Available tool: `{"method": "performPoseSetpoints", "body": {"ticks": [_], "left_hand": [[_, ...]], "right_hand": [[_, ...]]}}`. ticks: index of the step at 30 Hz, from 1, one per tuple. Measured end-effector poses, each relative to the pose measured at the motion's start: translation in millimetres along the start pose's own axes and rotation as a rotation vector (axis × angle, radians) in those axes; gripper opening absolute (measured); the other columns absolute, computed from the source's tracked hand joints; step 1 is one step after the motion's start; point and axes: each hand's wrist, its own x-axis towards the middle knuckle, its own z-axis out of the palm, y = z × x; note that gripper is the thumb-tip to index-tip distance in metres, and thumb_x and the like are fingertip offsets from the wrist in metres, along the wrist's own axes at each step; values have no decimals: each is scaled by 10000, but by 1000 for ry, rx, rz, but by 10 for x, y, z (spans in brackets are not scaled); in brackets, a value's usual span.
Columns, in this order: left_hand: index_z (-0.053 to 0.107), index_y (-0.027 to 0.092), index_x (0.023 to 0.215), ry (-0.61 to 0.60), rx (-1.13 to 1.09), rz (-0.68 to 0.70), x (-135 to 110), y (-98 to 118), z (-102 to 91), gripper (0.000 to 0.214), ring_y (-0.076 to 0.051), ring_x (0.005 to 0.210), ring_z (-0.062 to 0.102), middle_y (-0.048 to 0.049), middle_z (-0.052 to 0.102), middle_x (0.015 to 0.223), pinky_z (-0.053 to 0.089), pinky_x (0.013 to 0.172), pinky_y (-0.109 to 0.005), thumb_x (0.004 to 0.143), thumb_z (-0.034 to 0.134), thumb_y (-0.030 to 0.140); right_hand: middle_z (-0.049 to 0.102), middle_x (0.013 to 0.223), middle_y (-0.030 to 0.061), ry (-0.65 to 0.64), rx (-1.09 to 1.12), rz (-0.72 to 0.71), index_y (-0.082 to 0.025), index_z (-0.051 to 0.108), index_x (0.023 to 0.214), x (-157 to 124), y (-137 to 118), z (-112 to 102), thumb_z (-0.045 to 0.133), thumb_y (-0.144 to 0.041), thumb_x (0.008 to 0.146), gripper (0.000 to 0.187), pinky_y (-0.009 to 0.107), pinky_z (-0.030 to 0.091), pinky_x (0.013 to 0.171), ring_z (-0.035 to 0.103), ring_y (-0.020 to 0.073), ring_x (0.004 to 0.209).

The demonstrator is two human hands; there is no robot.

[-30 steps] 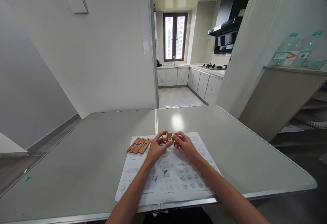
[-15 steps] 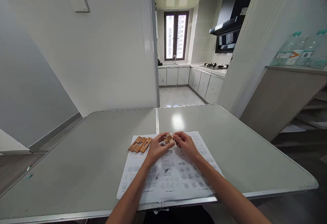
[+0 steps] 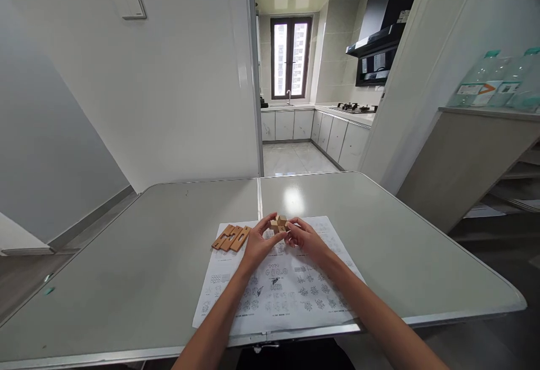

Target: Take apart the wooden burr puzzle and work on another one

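Observation:
A small light-wood block puzzle (image 3: 279,223) with jutting square ends is held up between my two hands over the printed sheet. My left hand (image 3: 260,242) is closed on it, index finger behind and thumb along the near side. From the right, the fingertips of my right hand (image 3: 304,236) pinch its right side. Beneath lies a large white paper sheet (image 3: 278,297) covered in small line drawings. Left of my left hand, three flat brown wooden pieces (image 3: 230,238) with cut-out slots rest side by side on the sheet's upper left corner.
The grey-green table (image 3: 139,280) has a metal edge and a seam down its middle. A small teal bit (image 3: 49,290) lies near its left edge. Clear plastic bottles (image 3: 476,83) stand on a shelf at right. A kitchen with a window (image 3: 290,58) is beyond.
The block puzzle has been tilted and raised slightly between my hands. My right fingers have shifted a little lower along its right side; the three flat pieces have stayed put.

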Motion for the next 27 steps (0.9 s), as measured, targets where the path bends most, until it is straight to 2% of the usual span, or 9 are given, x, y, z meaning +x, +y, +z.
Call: {"method": "performPoseSetpoints", "body": {"ticks": [8, 12, 15, 19, 27], "left_hand": [[674, 233, 1353, -5, -26, 10, -3, 11, 5, 644, -299, 1322, 627, -84, 726, 1346, 448, 1158, -442, 752, 892, 308], [648, 219, 1388, -9, -45, 6, 0, -6, 17, 654, -294, 1301, 643, -99, 715, 1359, 483, 1126, -422, 782, 868, 327], [624, 221, 1416, -8, -46, 0, 2, -27, 25, 649, -287, 1255, 674, -104, 732, 1321, 519, 1082, -408, 819, 843, 350], [640, 220, 1391, -12, -24, 1, 4, -32, 27, 633, -290, 1211, 697, -103, 755, 1272, 532, 1063, -422, 811, 858, 353], [688, 245, 1325, -15, 54, 38, -18, 16, 0, 565, -311, 1303, 639, -95, 696, 1391, 455, 1155, -473, 799, 867, 352]], "right_hand": [[699, 831, 30, -50, 59, 31, -249, 643, 920, -19, -33, 19, 832, -616, 776, 437, 324, 507, 621, 655, 189, 708], [692, 850, 29, -46, 59, 22, -243, 631, 921, -36, -45, 55, 823, -615, 789, 438, 342, 511, 659, 641, 189, 722], [676, 839, 12, -9, 32, -11, -247, 639, 951, -35, -41, 76, 791, -629, 820, 432, 324, 492, 662, 606, 168, 702], [612, 716, -36, 66, -43, -80, -248, 642, 909, -27, -36, 78, 784, -672, 798, 461, 300, 438, 618, 519, 140, 612], [581, 668, -32, 119, -219, -192, -240, 660, 921, -61, -77, 74, 752, -666, 839, 443, 298, 422, 608, 504, 150, 612]]}}
